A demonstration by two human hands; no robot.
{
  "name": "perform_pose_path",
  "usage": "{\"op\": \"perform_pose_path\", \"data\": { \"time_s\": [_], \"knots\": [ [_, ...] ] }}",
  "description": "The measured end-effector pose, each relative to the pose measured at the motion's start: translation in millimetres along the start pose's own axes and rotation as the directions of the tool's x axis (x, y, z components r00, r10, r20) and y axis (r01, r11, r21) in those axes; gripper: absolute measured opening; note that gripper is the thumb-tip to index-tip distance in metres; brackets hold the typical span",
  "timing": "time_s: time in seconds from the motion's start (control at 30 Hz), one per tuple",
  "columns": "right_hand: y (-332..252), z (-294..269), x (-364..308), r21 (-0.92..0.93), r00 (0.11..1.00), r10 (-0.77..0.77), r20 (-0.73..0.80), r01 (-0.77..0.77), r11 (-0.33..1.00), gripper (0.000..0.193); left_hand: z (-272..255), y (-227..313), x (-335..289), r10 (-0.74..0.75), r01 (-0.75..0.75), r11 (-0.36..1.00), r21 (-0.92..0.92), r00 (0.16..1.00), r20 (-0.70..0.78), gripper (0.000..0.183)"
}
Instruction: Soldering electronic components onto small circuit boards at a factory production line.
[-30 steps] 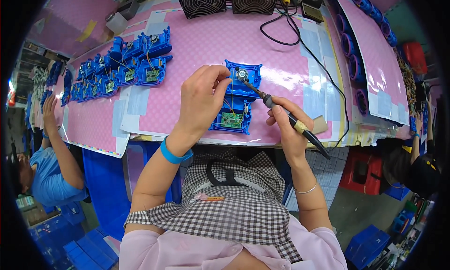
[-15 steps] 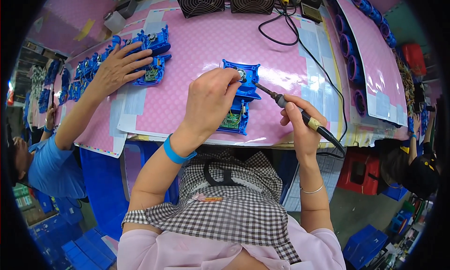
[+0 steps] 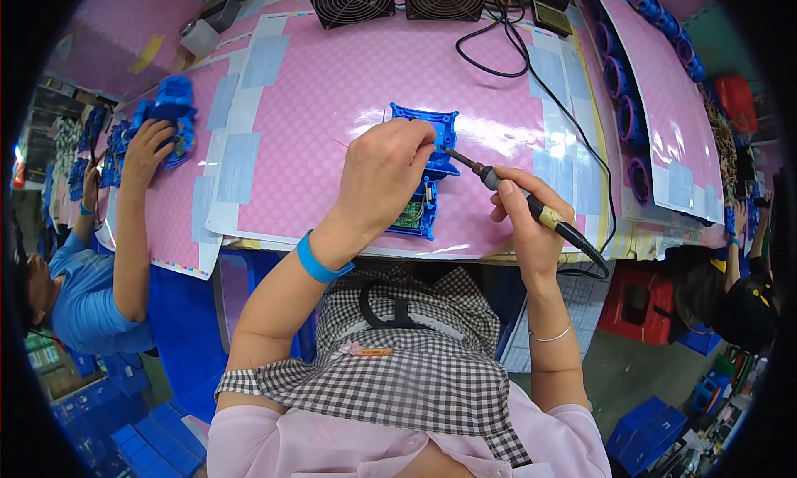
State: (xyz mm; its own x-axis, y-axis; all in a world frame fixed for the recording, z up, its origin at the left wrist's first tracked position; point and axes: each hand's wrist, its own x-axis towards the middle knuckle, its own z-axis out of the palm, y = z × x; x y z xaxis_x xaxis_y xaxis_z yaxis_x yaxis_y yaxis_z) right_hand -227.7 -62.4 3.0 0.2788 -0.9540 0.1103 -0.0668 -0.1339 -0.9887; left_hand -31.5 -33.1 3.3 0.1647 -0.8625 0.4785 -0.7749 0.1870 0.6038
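Open blue plastic housing (image 3: 442,168) flat on pink patterned sheet (image 3: 315,80), insides up for access, I guess. Left hand (image 3: 386,169) bunched over housing; from my end, can't tell if gripping. Right hand (image 3: 527,219) grasps slim black-and-grey soldering iron (image 3: 491,178) pencil-style, tip at housing's right, probably for control.

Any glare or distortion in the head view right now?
Head view: bright glare on the pink tabletop, right of the blue casing; head view: fisheye bending toward a black rim; head view: the left hand blocks part of the casing.
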Motion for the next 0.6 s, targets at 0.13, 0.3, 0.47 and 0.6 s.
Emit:
{"op": "perform_pose_path", "data": {
  "time_s": [0.13,0.3,0.47,0.6],
  "knots": [
    [-1,0,-1,-0.015,1.000,-0.027,0.015,0.027,1.000,0.020,-4,1,1,0.056,-0.055,0.997,0.062,0.998,-0.022,0.007],
    [-2,1,-2,-0.049,0.999,-0.031,0.019,0.032,0.998,0.020,-32,-7,-7,-0.355,0.308,0.924,-0.228,0.912,-0.206,0.014],
    [-1,1,-2,-0.005,0.999,-0.044,0.006,0.045,0.999,0.020,-32,-18,-9,-0.387,0.385,0.922,-0.043,0.919,-0.072,0.016],
    [-1,1,-3,0.015,1.000,-0.014,-0.021,0.015,1.000,0.020,-23,-9,-10,-0.263,0.246,0.959,-0.140,0.957,-0.122,0.015]
  ]
}}
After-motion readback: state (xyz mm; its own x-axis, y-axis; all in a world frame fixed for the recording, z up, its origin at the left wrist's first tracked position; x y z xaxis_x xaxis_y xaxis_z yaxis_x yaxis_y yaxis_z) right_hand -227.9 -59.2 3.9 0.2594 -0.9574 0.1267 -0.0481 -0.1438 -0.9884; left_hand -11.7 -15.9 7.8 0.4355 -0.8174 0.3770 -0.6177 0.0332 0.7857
